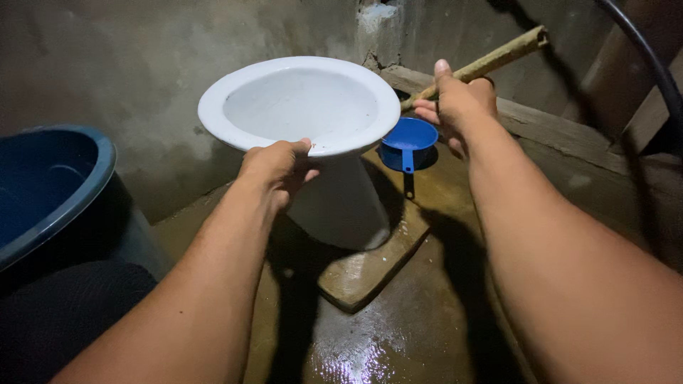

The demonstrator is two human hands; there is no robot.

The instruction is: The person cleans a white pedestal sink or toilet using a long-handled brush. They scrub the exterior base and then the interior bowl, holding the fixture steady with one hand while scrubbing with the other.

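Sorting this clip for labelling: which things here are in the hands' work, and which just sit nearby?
In hand:
white toilet bowl, left hand gripping its rim
wooden stick, held by right hand

Lying about:
blue dipper
blue tub
black hose

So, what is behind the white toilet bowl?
Behind the white toilet bowl sits a blue dipper on the wet floor, before the concrete wall. The bowl hides the floor directly behind it.

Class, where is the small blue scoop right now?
The blue scoop sits on the wet floor, right of the white bowl and just below the right hand.
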